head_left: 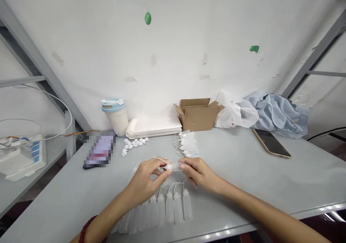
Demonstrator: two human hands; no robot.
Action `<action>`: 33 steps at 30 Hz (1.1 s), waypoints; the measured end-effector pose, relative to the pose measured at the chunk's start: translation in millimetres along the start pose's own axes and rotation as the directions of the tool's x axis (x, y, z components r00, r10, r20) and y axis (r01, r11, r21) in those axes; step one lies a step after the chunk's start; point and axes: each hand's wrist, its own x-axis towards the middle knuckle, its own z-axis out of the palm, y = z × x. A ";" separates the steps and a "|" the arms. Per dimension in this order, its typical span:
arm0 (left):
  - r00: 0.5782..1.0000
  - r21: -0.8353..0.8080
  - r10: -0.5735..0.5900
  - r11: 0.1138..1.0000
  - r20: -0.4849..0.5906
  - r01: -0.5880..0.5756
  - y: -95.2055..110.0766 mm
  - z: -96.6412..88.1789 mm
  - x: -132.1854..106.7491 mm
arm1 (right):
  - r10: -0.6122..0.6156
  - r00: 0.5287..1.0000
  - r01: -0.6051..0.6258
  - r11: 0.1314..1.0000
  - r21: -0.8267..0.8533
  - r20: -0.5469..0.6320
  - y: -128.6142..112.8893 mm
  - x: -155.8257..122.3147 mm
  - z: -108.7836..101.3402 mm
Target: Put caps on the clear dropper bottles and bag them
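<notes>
Left hand [143,185] and right hand [198,172] both pinched on one small bottle [174,167] at centre frame; row of bottles [167,208] laid out below, pile of bottles [187,144] and loose caps [132,144] unhandled above.

A small clear bottle [173,167] is pinched between the left hand [144,181] and the right hand [198,173] above the grey table [270,185]; a row of bottles [162,208] is laid beneath; small white caps [133,145] are scattered behind; a cardboard box [198,115] is set by the wall.
</notes>
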 end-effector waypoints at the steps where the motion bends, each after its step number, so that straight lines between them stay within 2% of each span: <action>1: 0.999 -0.022 -0.045 0.999 0.020 0.045 1.2 -0.8 0.7 | -0.014 1.000 0.013 1.000 -0.012 -0.011 0.8 -0.2 0.9; 6: 0.956 -0.071 -0.226 0.967 0.187 0.243 5.1 -4.0 2.3 | -0.135 0.987 0.123 0.983 -0.138 -0.084 0.8 -1.5 4.2; 8: 0.937 -0.078 -0.247 0.959 0.248 0.274 4.2 -3.2 1.7 | -0.158 0.983 0.141 0.976 -0.168 -0.095 -0.1 -1.8 4.6; 10: 0.937 -0.081 -0.249 0.958 0.245 0.276 3.3 -1.6 0.8 | -0.173 0.979 0.147 0.967 -0.208 -0.110 -0.4 -1.8 4.9; 13: 0.969 0.029 -0.178 0.984 0.169 0.175 3.2 0.4 -1.1 | -0.152 0.981 0.123 0.968 -0.220 -0.119 0.0 -1.5 5.8; 16: 0.994 0.237 0.021 0.970 0.109 -0.046 1.7 0.9 -3.3 | -0.061 0.994 0.048 0.989 -0.138 -0.093 0.4 -1.0 7.1; 19: 0.968 0.335 0.238 0.908 0.084 -0.253 -3.1 1.3 -5.3 | 0.051 0.997 -0.052 0.999 -0.012 -0.052 -0.4 -0.4 7.9; 21: 0.939 0.374 0.334 0.863 0.079 -0.339 -6.7 2.0 -6.2 | 0.117 0.993 -0.114 0.990 0.086 -0.027 -0.8 0.1 7.5; 24: 0.913 0.441 0.396 0.805 0.098 -0.396 -10.2 2.9 -7.3 | 0.192 0.980 -0.197 0.952 0.234 0.043 -0.1 1.3 5.5; 27: 0.901 0.480 0.418 0.770 0.119 -0.420 -11.9 2.7 -8.2 | 0.217 0.964 -0.261 0.892 0.370 0.156 2.4 2.7 3.1; 30: 0.899 0.498 0.422 0.757 0.120 -0.422 -13.5 2.0 -8.2 | 0.215 0.951 -0.296 0.837 0.460 0.221 4.7 4.1 2.4; 33: 0.910 0.486 0.400 0.777 0.107 -0.399 -14.3 1.1 -5.5 | 0.228 0.947 -0.316 0.793 0.521 0.227 5.6 5.6 3.0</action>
